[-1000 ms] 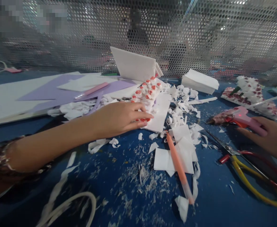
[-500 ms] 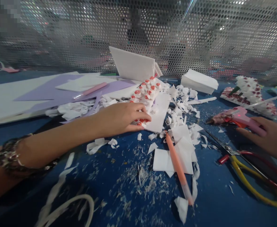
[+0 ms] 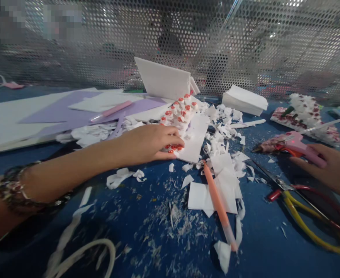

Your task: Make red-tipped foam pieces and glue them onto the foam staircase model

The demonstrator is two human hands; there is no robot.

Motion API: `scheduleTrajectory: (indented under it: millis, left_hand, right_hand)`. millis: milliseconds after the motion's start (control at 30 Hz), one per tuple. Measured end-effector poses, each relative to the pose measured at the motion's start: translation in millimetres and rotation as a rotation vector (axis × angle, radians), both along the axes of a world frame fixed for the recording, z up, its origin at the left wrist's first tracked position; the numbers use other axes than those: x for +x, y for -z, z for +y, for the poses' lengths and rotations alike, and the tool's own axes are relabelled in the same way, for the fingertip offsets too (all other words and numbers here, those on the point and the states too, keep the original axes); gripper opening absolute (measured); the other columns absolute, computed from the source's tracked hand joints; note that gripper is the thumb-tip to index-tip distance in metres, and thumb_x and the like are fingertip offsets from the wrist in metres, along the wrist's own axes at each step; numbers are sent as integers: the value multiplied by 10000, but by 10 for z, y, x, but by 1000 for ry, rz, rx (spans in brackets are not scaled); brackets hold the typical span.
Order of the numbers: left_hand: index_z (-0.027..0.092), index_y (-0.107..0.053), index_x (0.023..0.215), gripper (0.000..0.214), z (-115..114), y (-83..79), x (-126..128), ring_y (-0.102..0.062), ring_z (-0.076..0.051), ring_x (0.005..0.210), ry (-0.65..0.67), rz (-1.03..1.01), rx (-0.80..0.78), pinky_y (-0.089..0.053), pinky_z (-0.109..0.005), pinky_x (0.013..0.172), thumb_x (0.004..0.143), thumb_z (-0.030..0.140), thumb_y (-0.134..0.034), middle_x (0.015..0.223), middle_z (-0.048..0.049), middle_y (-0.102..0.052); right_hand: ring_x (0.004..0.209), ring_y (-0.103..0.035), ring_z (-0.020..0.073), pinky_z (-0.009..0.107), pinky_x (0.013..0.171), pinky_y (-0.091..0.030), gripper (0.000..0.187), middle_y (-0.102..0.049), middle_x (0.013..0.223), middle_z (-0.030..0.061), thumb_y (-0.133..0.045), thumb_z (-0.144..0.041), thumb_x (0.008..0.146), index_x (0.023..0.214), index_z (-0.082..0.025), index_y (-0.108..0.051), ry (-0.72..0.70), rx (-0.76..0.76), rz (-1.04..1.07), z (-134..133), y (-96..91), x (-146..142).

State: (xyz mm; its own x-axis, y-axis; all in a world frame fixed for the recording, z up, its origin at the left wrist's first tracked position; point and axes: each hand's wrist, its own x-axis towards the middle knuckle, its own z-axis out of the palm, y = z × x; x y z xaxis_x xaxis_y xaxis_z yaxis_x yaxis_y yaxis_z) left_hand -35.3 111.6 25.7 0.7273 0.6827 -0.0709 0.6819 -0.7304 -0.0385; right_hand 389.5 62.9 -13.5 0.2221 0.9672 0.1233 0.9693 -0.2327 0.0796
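Toward the near edge of a scrap-strewn blue tabletop (image 3: pixel 262 247), an orange pen (image 3: pixel 216 195) lies left of scissors (image 3: pixel 283 185) angled toward the far left corner. Mid-table, a person's left hand (image 3: pixel 155 143), fingers bent and thumb apart, covers the near end of a red-dotted white craft piece (image 3: pixel 183 112), its long axis running toward the far edge and slightly right; whether the hand pinches it cannot be told. Toward the right edge, the right hand (image 3: pixel 334 166) curls around the grip of a pink glue gun (image 3: pixel 299 144), nozzle pointing left, while a perforated metal screen (image 3: pixel 245 50) rises beyond.
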Motion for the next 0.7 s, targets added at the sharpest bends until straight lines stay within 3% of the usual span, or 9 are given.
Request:
scheduleTrajectory:
  millis: [100,200,333,467,600,700]
  left_hand:
    - [224,-569,1128,349,16,2,-17,-536,-234,982,-6,-69,-39,-388,-310,823,820,373,-498,1146,-93,-547]
    - [258,-489,1219,492,-10,-44,-38,-512,-264,1040,-117,-249,-157,-378,-361,866,765,429,-569,1188,-85,-532]
    - [191,-465,1205,443,-116,-129,-36,-563,-205,864,-312,-842,-538,-435,-339,771,845,449,-455,1006,-75,-585]
    - [137,-483,1147,334,-299,-181,34,-559,-147,778,-338,-1357,-932,-458,-309,707,924,340,-341,926,-51,-563]
    - [118,-464,1163,362,-472,-221,129,-588,-161,789,-327,-1493,-1054,-477,-308,705,938,337,-287,908,-61,-600]
    - [136,-454,1208,440,-559,-248,171,-607,-201,867,-305,-1497,-1069,-494,-336,750,933,408,-243,966,-82,-629]
  right_hand:
    - [520,-488,168,259,505,-332,529,-553,645,-3,-369,-759,656,725,-239,-436,-13,8,-1,4,6,4]
    - [557,-509,171,258,523,-340,557,-601,760,10,-367,-760,666,859,-252,-485,-33,17,-4,8,0,0]
    - [569,-518,178,262,535,-344,599,-620,808,24,-365,-751,681,1010,-267,-489,-39,5,-4,17,-11,-22]
    - [594,-526,186,267,541,-349,592,-615,813,33,-380,-739,688,1032,-270,-488,-33,-36,18,27,0,-31]
    - [603,-516,195,296,558,-348,604,-604,807,64,-359,-750,691,971,-237,-513,-60,-40,26,29,0,5]
    - [724,-533,227,347,645,-356,520,-600,863,77,-401,-686,723,928,-231,-546,-135,115,171,-11,-86,-4]
